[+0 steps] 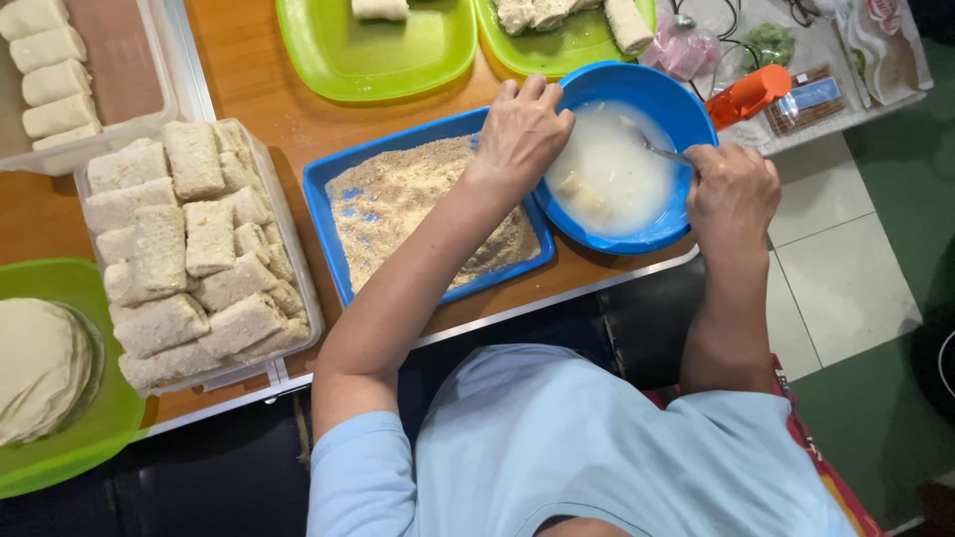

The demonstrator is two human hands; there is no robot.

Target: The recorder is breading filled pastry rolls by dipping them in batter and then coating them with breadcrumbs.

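My left hand (522, 134) grips the near-left rim of a blue bowl (637, 76) that holds thin white batter (612, 159). A pale roll (585, 195) lies in the batter. At the bowl's right rim, my right hand (731, 194) is shut on a metal spoon (663, 152) whose end dips into the batter. A blue rectangular tray (323, 199) spread with brown breadcrumbs (398, 199) touches the bowl on its left, under my left forearm.
A clear box of breaded rolls (199, 259) stands left of the tray. Behind it is a box of uncoated rolls (50, 70). Two green plates (378, 50) (557, 45) lie at the back. A green plate with stacked wrappers (40, 368) sits at the near left. An orange-capped item (748, 94) lies right.
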